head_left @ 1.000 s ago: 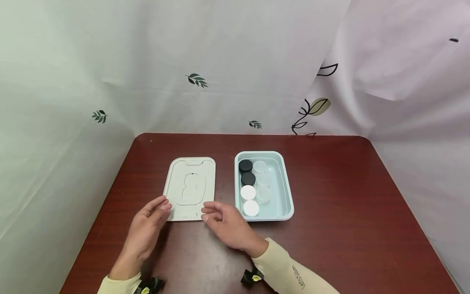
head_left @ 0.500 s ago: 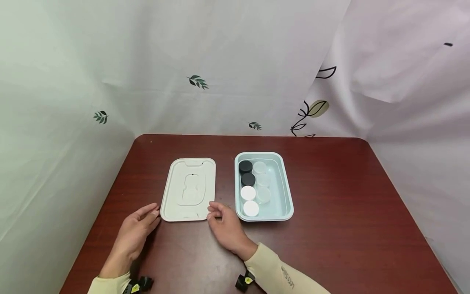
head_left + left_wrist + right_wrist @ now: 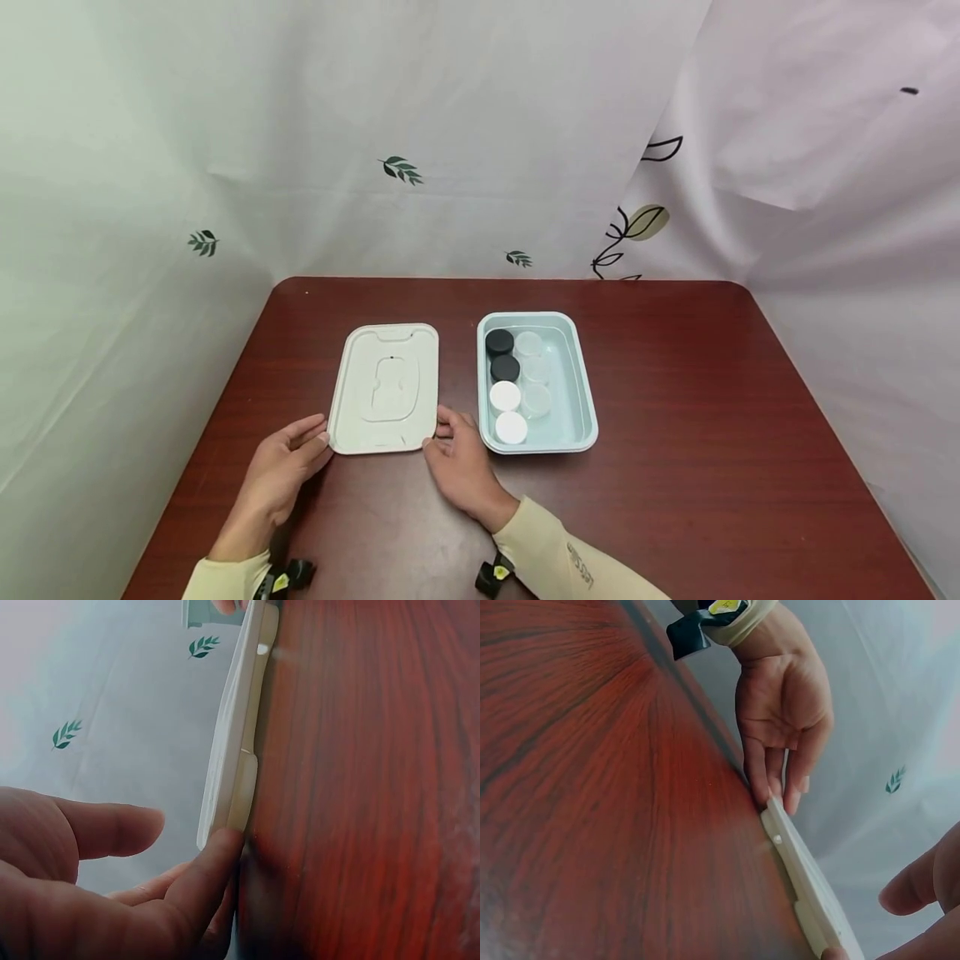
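Observation:
A white rectangular plastic lid (image 3: 382,392) lies on the table, left of a light blue tray. My left hand (image 3: 276,468) is at the lid's near left corner. In the left wrist view its forefinger touches the lid's edge, while the thumb (image 3: 120,829) stands apart. At the near right corner is my right hand (image 3: 463,467), with fingertips against the side edge. The right wrist view shows that thumb (image 3: 909,891) clear of the lid and one fingertip at its lower edge; most of that hand is outside this view.
In the light blue tray (image 3: 587,417) stand two black round caps (image 3: 505,368), two white ones (image 3: 506,397) and several translucent ones (image 3: 535,400), grouped toward the left. The table (image 3: 690,467) is dark red wood. A pale patterned curtain (image 3: 465,108) hangs behind.
My left hand has moved left and down, from over the lid to its left corner. The right hand has shifted right, to the lid's right edge. The lid stays on the table.

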Motion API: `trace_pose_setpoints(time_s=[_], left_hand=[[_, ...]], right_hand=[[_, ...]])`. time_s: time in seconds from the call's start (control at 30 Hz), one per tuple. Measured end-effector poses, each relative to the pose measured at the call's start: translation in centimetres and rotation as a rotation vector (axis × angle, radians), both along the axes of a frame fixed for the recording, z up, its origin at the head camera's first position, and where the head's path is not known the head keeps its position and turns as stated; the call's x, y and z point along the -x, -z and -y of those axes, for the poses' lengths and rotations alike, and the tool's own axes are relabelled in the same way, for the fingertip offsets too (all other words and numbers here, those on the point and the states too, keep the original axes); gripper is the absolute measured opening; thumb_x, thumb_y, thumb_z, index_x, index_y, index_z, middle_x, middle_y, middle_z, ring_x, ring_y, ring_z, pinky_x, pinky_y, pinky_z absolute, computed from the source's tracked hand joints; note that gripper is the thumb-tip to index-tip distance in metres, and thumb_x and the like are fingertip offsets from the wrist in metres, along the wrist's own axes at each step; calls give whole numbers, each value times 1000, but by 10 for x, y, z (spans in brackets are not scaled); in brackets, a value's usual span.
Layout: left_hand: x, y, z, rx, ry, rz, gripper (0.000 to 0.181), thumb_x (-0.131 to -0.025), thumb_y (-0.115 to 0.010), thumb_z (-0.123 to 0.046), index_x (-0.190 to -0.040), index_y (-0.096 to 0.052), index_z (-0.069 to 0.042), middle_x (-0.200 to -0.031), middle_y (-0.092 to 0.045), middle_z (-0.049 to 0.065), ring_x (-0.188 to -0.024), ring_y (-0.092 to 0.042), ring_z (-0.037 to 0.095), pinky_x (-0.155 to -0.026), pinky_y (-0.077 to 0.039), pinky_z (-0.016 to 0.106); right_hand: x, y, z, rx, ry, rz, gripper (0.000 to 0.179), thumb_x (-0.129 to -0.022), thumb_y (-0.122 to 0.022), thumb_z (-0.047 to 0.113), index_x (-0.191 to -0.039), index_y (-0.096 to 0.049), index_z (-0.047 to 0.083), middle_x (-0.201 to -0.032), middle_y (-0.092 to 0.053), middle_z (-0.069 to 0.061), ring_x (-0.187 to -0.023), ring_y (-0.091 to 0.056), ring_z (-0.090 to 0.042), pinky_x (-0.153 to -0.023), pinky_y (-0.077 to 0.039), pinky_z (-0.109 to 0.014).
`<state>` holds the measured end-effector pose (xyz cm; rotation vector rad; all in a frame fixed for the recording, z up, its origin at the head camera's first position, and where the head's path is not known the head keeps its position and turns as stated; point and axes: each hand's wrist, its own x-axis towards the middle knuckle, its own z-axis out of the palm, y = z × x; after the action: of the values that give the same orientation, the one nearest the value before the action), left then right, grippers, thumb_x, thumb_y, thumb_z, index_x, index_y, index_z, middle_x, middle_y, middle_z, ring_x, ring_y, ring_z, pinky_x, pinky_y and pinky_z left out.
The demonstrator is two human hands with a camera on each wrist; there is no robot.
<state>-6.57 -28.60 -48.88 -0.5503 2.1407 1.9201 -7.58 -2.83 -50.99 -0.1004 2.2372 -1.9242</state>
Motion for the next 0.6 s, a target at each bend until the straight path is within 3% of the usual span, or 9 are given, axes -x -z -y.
trace_pose_setpoints(time_s=[0.23,0.43,0.6], left_hand=[[2,0,2,46,4,17,60,-107,-53,0,-161,-29,10,-162,-37,35,-102,-61,-12,-91,-55,15],[3,2,4,100,12,14,57,-106,-57,0,-157,-36,12,-155,-45,36,-98,-64,-9,-87,-57,16],[4,4,6,95,6,18,56,-105,-59,0,-156,-41,11,-150,-49,33,-95,-65,-6,-84,-58,16]], right_hand=[[3,-1,1,-19,8,12,53,-100,-61,5,-149,-50,-10,-135,-55,-22,-121,-59,-30,-101,-54,-37],[7,3,4,-1,60,19,47,-98,-60,3,-144,-56,-10,-129,-61,-19,-113,-62,-23,-92,-49,-22],[10,6,7,16,95,8,47,-96,-60,0,-142,-59,-10,-121,-65,-18,-105,-64,-20,-85,-48,-17]])
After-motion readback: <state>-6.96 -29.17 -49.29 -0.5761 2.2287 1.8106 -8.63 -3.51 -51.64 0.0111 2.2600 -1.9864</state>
